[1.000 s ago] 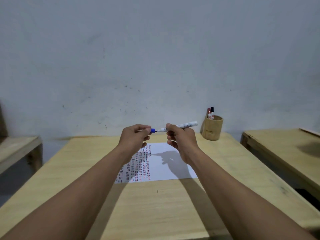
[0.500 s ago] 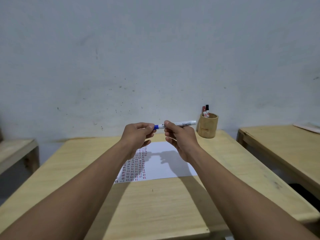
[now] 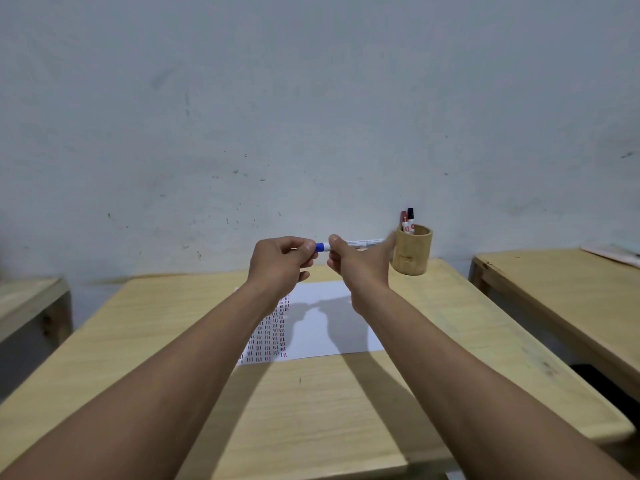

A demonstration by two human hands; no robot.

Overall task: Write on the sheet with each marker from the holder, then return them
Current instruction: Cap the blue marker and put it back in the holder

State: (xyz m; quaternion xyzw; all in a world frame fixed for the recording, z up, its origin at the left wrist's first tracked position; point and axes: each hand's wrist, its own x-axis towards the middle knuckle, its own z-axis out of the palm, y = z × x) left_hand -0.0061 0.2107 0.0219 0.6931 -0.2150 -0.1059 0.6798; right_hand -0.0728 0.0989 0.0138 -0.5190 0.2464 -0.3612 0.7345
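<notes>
Both hands are raised above the white sheet (image 3: 332, 327), which carries rows of red and dark strokes on its left part. My right hand (image 3: 356, 263) grips the white barrel of a blue marker (image 3: 363, 243) held level. My left hand (image 3: 282, 263) pinches the marker's blue cap (image 3: 320, 247), which sits pushed onto the barrel's left end. The bamboo holder (image 3: 412, 251) stands at the table's far right and holds a red marker (image 3: 403, 220) and a black marker (image 3: 410, 218).
The wooden table (image 3: 311, 410) ends close to a grey wall. Another wooden table (image 3: 561, 289) stands to the right with papers (image 3: 613, 252) on it, and a wooden bench (image 3: 31, 303) to the left. Gaps separate them.
The two hands have come together and the blue cap has closed onto the marker's tip. The dark tip seen a second ago is covered now.
</notes>
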